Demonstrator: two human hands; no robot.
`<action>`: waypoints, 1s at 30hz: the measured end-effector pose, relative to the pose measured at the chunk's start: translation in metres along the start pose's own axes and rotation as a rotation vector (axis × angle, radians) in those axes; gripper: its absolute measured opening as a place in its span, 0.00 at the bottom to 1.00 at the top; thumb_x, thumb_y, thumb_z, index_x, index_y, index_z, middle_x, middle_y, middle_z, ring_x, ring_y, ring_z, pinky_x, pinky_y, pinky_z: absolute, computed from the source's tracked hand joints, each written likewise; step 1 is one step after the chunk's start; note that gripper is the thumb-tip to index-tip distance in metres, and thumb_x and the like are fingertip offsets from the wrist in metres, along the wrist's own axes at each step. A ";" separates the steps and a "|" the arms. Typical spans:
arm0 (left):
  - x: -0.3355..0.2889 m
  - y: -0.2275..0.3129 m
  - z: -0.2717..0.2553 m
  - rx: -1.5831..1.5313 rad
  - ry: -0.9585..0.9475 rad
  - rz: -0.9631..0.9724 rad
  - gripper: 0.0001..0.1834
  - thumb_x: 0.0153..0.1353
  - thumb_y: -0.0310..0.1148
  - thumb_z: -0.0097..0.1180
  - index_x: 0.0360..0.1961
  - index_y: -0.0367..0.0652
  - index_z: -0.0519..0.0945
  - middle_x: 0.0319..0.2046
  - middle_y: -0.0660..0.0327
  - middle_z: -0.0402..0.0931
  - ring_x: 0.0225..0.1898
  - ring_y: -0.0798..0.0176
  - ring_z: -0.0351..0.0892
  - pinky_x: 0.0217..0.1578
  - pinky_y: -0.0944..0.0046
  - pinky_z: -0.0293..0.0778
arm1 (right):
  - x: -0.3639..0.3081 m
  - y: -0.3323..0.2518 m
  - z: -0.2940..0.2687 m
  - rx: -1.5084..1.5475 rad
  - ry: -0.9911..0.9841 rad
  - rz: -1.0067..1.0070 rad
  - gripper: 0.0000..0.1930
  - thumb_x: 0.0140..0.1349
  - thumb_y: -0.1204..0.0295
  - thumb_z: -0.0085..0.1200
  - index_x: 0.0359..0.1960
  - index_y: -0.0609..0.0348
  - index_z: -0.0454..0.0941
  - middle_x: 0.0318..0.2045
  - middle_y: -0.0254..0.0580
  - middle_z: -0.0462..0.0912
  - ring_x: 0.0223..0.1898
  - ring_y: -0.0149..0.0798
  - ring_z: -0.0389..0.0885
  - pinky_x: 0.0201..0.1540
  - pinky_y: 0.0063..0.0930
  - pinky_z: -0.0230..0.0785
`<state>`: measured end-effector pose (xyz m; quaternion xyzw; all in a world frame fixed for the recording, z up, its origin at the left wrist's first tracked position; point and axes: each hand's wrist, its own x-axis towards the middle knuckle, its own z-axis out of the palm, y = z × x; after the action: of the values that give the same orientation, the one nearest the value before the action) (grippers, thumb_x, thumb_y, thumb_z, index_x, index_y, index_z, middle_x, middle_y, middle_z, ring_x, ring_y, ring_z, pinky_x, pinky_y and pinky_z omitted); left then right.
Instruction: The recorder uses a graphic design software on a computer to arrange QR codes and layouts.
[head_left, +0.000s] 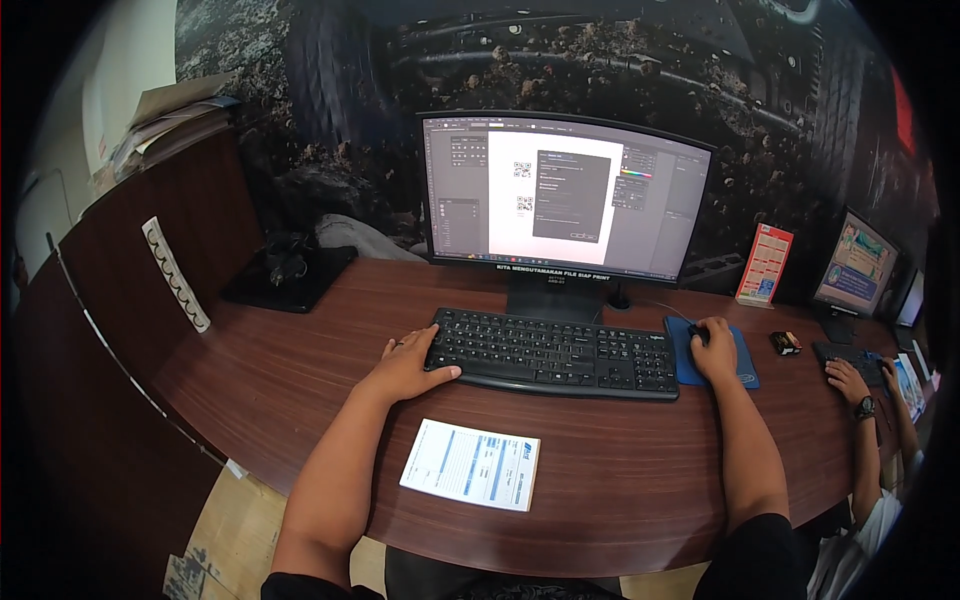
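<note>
My left hand [403,369] rests at the left end of a black keyboard [555,350], fingers spread and the thumb along its near edge. On a blue mouse pad [746,352] to the right, my right hand [715,352] is wrapped over a dark computer mouse [697,333], which it mostly hides. Behind the keyboard stands a monitor [465,185]. Its screen has a design program with two square codes on a white page and a grey dialog box over it. A white and blue printed form pad [470,465] lies between my forearms.
A desk calendar [767,264] and a small dark box [786,343] stand on the right. A co-worker's hands [848,382] are at another keyboard beside a second monitor [857,262]. At left are a black stand [325,277], a cut-out strip [177,275] and stacked papers [170,125].
</note>
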<state>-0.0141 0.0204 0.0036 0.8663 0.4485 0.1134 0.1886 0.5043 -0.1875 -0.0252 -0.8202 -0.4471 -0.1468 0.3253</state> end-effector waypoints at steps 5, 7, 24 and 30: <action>0.001 0.001 0.000 0.011 -0.006 -0.002 0.57 0.59 0.68 0.60 0.77 0.39 0.56 0.75 0.43 0.58 0.79 0.46 0.51 0.77 0.39 0.39 | 0.002 0.004 0.002 0.032 0.080 -0.055 0.16 0.56 0.72 0.59 0.47 0.59 0.80 0.51 0.49 0.79 0.55 0.57 0.78 0.59 0.46 0.70; 0.000 0.002 -0.001 0.017 -0.008 -0.001 0.57 0.59 0.69 0.59 0.77 0.39 0.56 0.75 0.43 0.58 0.79 0.46 0.51 0.77 0.39 0.40 | 0.002 0.003 0.002 0.059 0.129 -0.078 0.16 0.56 0.73 0.59 0.48 0.59 0.80 0.51 0.49 0.79 0.55 0.57 0.78 0.59 0.46 0.70; 0.001 0.003 -0.001 0.013 -0.015 0.003 0.59 0.58 0.69 0.59 0.78 0.37 0.54 0.75 0.40 0.57 0.78 0.44 0.51 0.76 0.38 0.39 | -0.001 0.000 -0.003 -0.005 0.003 -0.013 0.18 0.58 0.71 0.60 0.52 0.56 0.81 0.53 0.48 0.80 0.57 0.57 0.77 0.61 0.47 0.70; 0.000 0.002 -0.001 0.011 -0.016 0.001 0.59 0.58 0.69 0.60 0.78 0.38 0.54 0.75 0.41 0.58 0.78 0.44 0.51 0.76 0.38 0.39 | -0.002 -0.003 -0.002 -0.014 0.003 -0.012 0.19 0.58 0.71 0.61 0.52 0.56 0.81 0.53 0.48 0.79 0.56 0.57 0.77 0.61 0.47 0.70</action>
<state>-0.0133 0.0195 0.0050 0.8683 0.4474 0.1042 0.1873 0.5007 -0.1890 -0.0231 -0.8197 -0.4503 -0.1530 0.3193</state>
